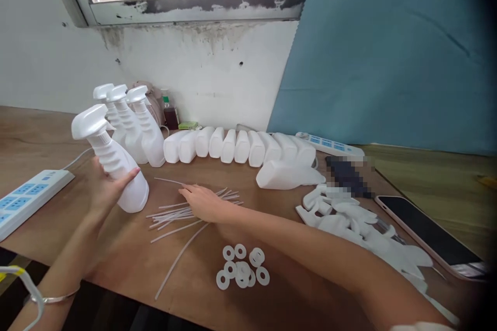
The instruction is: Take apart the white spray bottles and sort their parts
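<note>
A white spray bottle with its trigger head on is tilted in the grip of my left hand, wrapped around its body. My right hand reaches over a loose pile of thin white tubes. Its fingers are pressed together at the end of one thin white tube, which points left. The palm hides part of the pile. White ring washers lie scattered in front of my right forearm. Behind my left hand stand 3 upright spray bottles with trigger heads.
Several white bottles lie in a row by the wall, and another bottle lies in front. Loose trigger heads are heaped at right beside a phone. Power strips rest at left and back right. A dark bottle stands behind.
</note>
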A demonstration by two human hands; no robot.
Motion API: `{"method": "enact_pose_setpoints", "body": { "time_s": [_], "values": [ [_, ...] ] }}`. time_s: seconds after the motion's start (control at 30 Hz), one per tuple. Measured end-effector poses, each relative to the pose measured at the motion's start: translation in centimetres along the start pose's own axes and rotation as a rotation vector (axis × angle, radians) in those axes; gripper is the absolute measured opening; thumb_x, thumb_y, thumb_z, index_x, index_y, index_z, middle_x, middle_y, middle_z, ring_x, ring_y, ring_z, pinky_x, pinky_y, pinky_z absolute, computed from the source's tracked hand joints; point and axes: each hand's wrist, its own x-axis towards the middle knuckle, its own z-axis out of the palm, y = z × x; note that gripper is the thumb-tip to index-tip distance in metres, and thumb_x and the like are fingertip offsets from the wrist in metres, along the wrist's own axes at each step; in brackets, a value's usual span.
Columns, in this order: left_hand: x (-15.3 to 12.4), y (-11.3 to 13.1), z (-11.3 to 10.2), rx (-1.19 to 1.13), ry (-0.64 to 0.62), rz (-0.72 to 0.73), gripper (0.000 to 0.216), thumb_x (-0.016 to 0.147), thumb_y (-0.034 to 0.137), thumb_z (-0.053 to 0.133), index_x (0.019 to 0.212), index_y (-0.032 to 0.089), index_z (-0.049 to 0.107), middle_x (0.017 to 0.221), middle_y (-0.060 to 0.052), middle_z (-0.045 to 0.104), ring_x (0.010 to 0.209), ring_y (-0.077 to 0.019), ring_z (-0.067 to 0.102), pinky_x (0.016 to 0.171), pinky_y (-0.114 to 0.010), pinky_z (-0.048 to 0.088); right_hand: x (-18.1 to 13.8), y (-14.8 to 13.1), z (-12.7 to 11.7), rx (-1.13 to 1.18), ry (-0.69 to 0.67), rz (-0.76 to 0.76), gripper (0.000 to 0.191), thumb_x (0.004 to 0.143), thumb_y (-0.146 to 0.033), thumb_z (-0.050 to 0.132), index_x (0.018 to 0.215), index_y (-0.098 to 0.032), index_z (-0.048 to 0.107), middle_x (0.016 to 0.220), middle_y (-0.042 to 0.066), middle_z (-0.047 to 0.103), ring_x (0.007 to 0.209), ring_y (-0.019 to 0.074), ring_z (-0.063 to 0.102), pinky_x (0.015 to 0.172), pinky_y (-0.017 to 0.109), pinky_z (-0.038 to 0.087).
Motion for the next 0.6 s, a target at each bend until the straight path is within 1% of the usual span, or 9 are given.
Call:
{"method": "enact_pose_setpoints", "body": {
  "time_s": [0.1,0.2,0.27,0.33,0.4,0.47,0.53,0.6],
  "values": [
    [-1.1,-1.8,0.4,0.024,0.075,0.023,0.076,0.049,0.045,0.073,0.11,0.014,0.04,0.11,-0.013,0.051,0.09,-0.0264,0.057,0.076,-0.045,0.049,0.1,0.7,0.9,-0.054,-0.02,0.001,0.032,0.071,0.007,0.042,0.095,-0.01,0.057,0.095,0.013,0.061,0.09,0.0223,0.053,0.073,0.031,0.044],
    [-1.9,-2.8,0.8,0.058,0.103,0.07,0.083,0.047,0.045,0.074,0.115,0.014,0.035,0.114,-0.014,0.045,0.1,-0.0274,0.053,0.086,-0.046,0.045,-0.9,1.1,0.6,-0.094,-0.02,0.013,0.032,0.07,0.006,0.044,0.093,-0.013,0.057,0.094,0.009,0.06,0.089,0.0203,0.052,0.073,0.029,0.044],
    [-2.3,-3.1,0.9,0.086,0.107,0.094,0.086,0.047,0.042,0.073,0.117,0.013,0.033,0.116,-0.015,0.043,0.104,-0.0284,0.05,0.091,-0.046,0.042,-1.3,1.4,0.1,-0.12,-0.01,0.038,0.032,0.073,0.005,0.043,0.095,-0.013,0.056,0.097,0.008,0.059,0.091,0.019,0.05,0.078,0.029,0.043],
    [-2.6,-3.1,0.7,0.132,0.085,0.104,0.084,0.05,0.041,0.072,0.118,0.012,0.033,0.117,-0.016,0.042,0.106,-0.0296,0.049,0.092,-0.046,0.041,-1.1,1.8,-0.3,-0.146,0.006,0.078,0.033,0.078,0.003,0.041,0.105,-0.011,0.053,0.103,0.009,0.057,0.098,0.0187,0.048,0.084,0.03,0.042],
    [-2.7,-2.9,0.2,0.181,0.056,0.108,0.08,0.052,0.039,0.07,0.118,0.01,0.035,0.116,-0.017,0.043,0.107,-0.0317,0.049,0.093,-0.047,0.04,-0.6,2.3,-0.5,-0.171,0.002,0.119,0.031,0.084,-0.003,0.041,0.113,-0.01,0.049,0.108,0.011,0.055,0.102,0.0193,0.048,0.087,0.033,0.042],
    [-2.8,-2.5,-0.4,0.242,0.026,0.097,0.077,0.055,0.039,0.069,0.118,0.01,0.038,0.114,-0.017,0.046,0.107,-0.034,0.049,0.091,-0.049,0.041,-0.1,2.8,-0.4,-0.189,-0.033,0.15,0.026,0.088,-0.015,0.046,0.113,-0.012,0.05,0.109,0.009,0.056,0.099,0.0194,0.052,0.083,0.037,0.046],
    [-2.8,-2.2,-1.0,0.32,-0.012,0.057,0.072,0.058,0.039,0.067,0.119,0.012,0.041,0.111,-0.016,0.051,0.105,-0.0355,0.051,0.087,-0.051,0.044,-0.2,3.1,-0.3,-0.201,-0.086,0.166,0.025,0.088,-0.026,0.05,0.109,-0.014,0.052,0.108,0.007,0.056,0.094,0.0186,0.056,0.078,0.038,0.049],
    [-2.9,-2.0,-1.5,0.4,-0.055,-0.005,0.068,0.063,0.041,0.064,0.122,0.015,0.041,0.111,-0.015,0.055,0.102,-0.0364,0.054,0.083,-0.052,0.046,-0.6,3.3,-0.5,-0.208,-0.136,0.17,0.026,0.087,-0.031,0.051,0.108,-0.015,0.053,0.108,0.006,0.056,0.09,0.0174,0.058,0.076,0.037,0.05]
  ]
}}
